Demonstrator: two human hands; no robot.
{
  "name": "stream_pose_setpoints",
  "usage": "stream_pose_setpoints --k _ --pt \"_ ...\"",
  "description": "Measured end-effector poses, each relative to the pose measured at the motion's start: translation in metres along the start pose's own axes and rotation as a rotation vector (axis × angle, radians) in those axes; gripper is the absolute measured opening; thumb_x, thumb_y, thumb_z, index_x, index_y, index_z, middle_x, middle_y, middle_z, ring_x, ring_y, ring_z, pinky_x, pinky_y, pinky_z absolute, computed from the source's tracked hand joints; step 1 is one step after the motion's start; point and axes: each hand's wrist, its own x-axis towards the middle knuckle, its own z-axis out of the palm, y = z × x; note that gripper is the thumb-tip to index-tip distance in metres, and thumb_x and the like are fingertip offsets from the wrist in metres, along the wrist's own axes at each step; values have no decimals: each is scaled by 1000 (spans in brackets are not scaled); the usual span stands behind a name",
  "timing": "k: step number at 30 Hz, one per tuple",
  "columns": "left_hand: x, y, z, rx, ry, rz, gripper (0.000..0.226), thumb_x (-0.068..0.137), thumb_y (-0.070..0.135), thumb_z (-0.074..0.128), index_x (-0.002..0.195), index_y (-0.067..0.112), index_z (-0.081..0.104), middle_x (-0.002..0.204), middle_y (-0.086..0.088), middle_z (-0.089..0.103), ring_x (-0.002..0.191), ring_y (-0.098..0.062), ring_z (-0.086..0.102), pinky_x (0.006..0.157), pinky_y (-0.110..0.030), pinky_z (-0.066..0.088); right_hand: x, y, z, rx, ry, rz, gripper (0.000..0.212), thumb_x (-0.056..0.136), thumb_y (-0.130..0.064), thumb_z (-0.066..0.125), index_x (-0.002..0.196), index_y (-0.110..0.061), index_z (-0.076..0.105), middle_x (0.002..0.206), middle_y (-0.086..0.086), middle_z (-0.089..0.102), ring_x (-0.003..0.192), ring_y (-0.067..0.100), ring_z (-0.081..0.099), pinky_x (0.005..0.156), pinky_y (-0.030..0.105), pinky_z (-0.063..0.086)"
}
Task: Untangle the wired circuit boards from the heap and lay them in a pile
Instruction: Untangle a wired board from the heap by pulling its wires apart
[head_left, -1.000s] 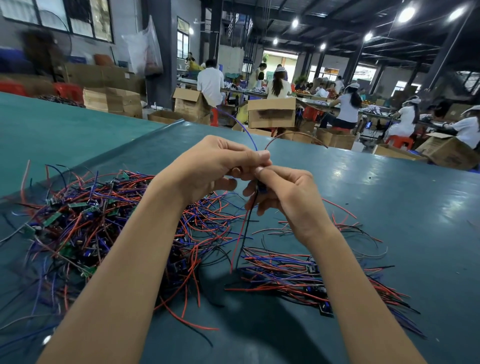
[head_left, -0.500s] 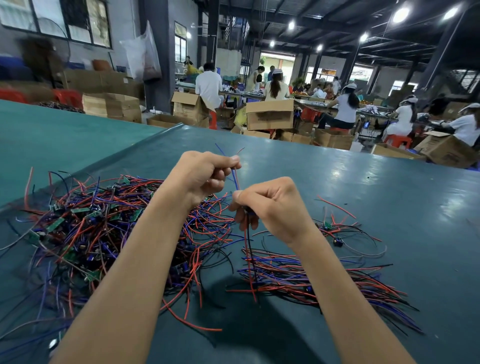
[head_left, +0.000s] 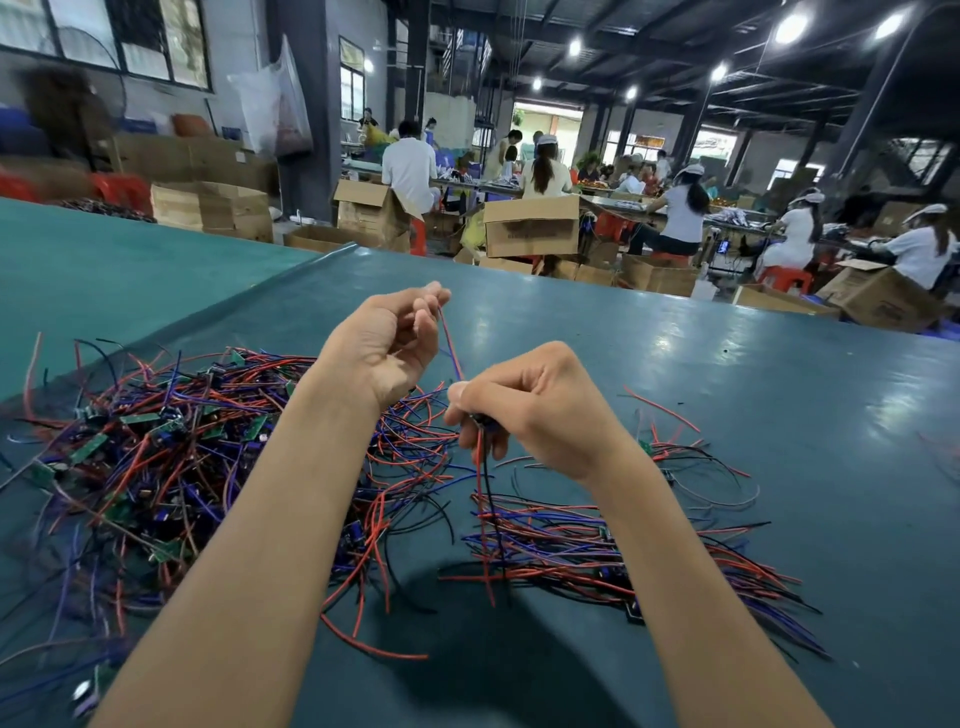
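1. Nearest, two bare forearms reach in from the bottom edge over the dark teal surface (head_left: 727, 374).
2. Between them, red and black leads (head_left: 485, 545) hang straight down from the right hand, their ends over the near left edge of the pile.
3. The pile (head_left: 597, 545) of wired boards lies on the surface under the right forearm, its wires roughly parallel and fanning to the right.
4. The heap (head_left: 156, 457) sprawls left of the left forearm: tangled red, blue and black wires with green boards among them.
5. The right hand (head_left: 540, 410) hovers above the gap between heap and pile. Its grip is curled round the held wired board (head_left: 483, 422), a dark part mostly hidden by the fingers.
6. The left hand (head_left: 389, 348) is higher and farther. Its grip pinches the top of a raised wire (head_left: 451, 348), which runs down to the right hand.
7. A small loose cluster (head_left: 691, 457) of wires lies beyond the right wrist.
8. Beyond the surface stand cardboard boxes (head_left: 532, 226), with people in white tops seated at long benches.
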Motion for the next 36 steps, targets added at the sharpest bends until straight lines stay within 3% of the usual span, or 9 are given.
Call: stream_pose_setpoints --k 5,14,19,21,24,27,29,32,36 --pt "0 -3 1 62 25 31 11 97 3 59 92 -5 64 67 -1 53 61 -3 47 42 -11 45 2 -1 -3 -68 -35 100 25 92 -8 65 71 0 77 61 12 71 50 19 63 46 23 48" --pt "5 -7 0 496 80 164 17 101 5 53 97 -5 66 57 3 52 40 -1 41 37 -14 33 1 -4 -10 -75 -204 255 25 94 -11 65 76 2 77 67 15 72 54 25 66 48 25 50" --pt "6 -8 -1 529 147 281 16 98 10 61 93 -1 70 62 2 50 42 -2 37 37 -13 31 -1 -8 -14 -22 -231 270 24 94 -11 65 78 2 78 70 19 72 55 26 67 50 26 53" --pt "7 -7 -1 560 210 388 22 102 18 58 95 1 70 65 0 49 41 -2 35 38 -15 32 0 -10 -13 -17 -172 284 23 92 -11 65 77 0 78 67 16 72 55 23 66 51 27 53" --pt "3 -4 1 685 229 355 41 104 43 49 109 5 64 69 -5 58 41 -6 40 39 -19 36 6 -8 -18 90 130 329 22 87 -12 63 75 1 77 64 12 72 56 20 66 51 26 52" --pt "-9 -3 2 971 49 177 57 97 62 50 103 10 74 67 2 65 47 -8 48 43 -20 40 7 -6 -30 194 314 377 23 87 -19 63 74 -8 78 70 9 74 59 18 68 50 23 50" --pt "-16 -5 5 1131 -137 92 58 91 65 56 97 12 80 79 5 73 61 -9 59 52 -20 46 5 -3 -37 213 397 394 23 85 -24 65 73 -10 80 76 8 76 62 16 68 49 23 51" --pt "-21 -16 15 1147 -338 53 54 79 66 66 95 17 81 97 -1 77 78 -9 68 61 -20 49 5 0 -44 249 462 398 18 81 -25 69 73 -15 81 80 6 76 67 15 69 52 26 53" --pt "-22 -28 19 1136 -447 26 54 74 53 74 102 6 77 97 -4 77 80 -10 66 63 -18 49 4 1 -49 277 415 415 19 82 -29 71 85 -14 82 90 5 78 73 16 69 60 29 55"
